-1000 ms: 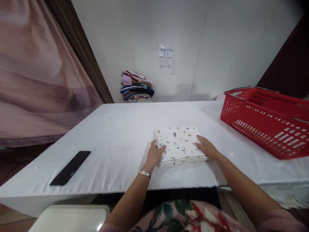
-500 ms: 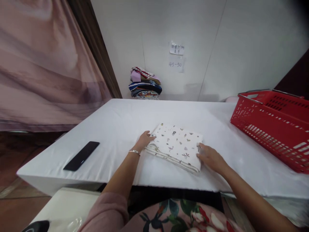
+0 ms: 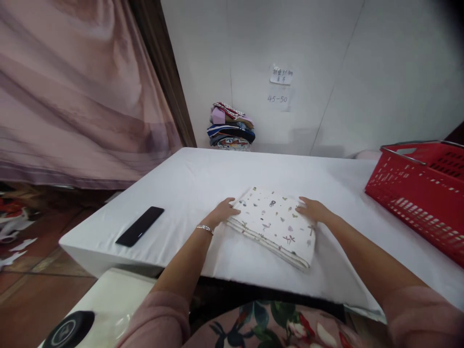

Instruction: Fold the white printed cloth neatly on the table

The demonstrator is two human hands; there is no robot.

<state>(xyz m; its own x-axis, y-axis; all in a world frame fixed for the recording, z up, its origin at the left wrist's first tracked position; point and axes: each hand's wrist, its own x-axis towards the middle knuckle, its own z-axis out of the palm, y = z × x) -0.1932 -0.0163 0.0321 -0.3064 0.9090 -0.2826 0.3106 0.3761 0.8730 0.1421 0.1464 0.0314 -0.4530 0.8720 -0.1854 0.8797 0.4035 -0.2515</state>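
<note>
Folded cloth [image 3: 272, 222] at the centre of the bench [image 3: 199, 181], its layered near edge slanting down toward 4 o'clock; the nearest corner lies near the bench's front edge. White surface extends from it toward 9, 12 and 3 o'clock. The left hand [image 3: 221, 212] meets the cloth at 9 o'clock, thumb on top; the right hand [image 3: 314, 211] meets it at 2 o'clock. The fingers of both are extended and parted; whether they pinch any layer cannot be told. The cloth is white, soft and rectangular, with small scattered motifs; the bench cover is smooth white fabric. At 9 o'clock lies a flat black slab [image 3: 140, 226]; at 2 to 3 o'clock, a red slotted basket [image 3: 416, 193] with metal handles; at 11 o'clock, a stack of folded textiles [image 3: 232, 128]. Compared with half a second earlier, the right hand sits farther up the cloth's right side, toward its far corner.
</note>
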